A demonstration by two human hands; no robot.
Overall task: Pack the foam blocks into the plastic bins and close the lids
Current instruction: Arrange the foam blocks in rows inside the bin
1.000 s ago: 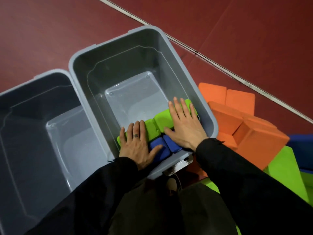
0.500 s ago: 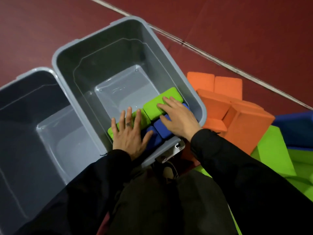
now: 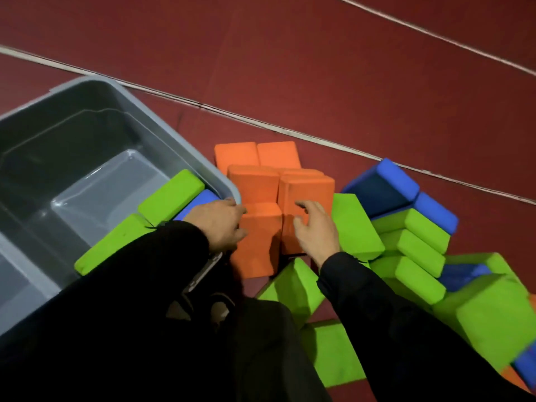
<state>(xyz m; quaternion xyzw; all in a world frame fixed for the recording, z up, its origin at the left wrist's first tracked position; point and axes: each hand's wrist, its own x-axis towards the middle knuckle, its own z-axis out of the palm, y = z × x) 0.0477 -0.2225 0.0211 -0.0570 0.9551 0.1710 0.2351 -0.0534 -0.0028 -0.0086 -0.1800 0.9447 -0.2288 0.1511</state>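
Note:
A grey plastic bin (image 3: 179,146) stands open at the left. Two green foam blocks (image 3: 171,195) and a blue one (image 3: 203,200) lie at its near right corner. Just right of the bin is a cluster of orange foam blocks (image 3: 252,184). My left hand (image 3: 220,224) is at the left edge of the nearest orange block (image 3: 261,256), touching it with loosely bent fingers. My right hand (image 3: 313,230) hovers over the orange block beside it (image 3: 307,192), fingers spread and slightly bent, holding nothing.
More green blocks (image 3: 420,236) and blue blocks (image 3: 383,184) are heaped to the right and in front of my knees. Part of a second grey bin (image 3: 14,274) shows at the lower left. A white line (image 3: 290,132) crosses the dark red floor.
Both hands have left the blocks inside the bin and moved right to the orange blocks. My view has swung right, so the heap of blocks now fills the right side.

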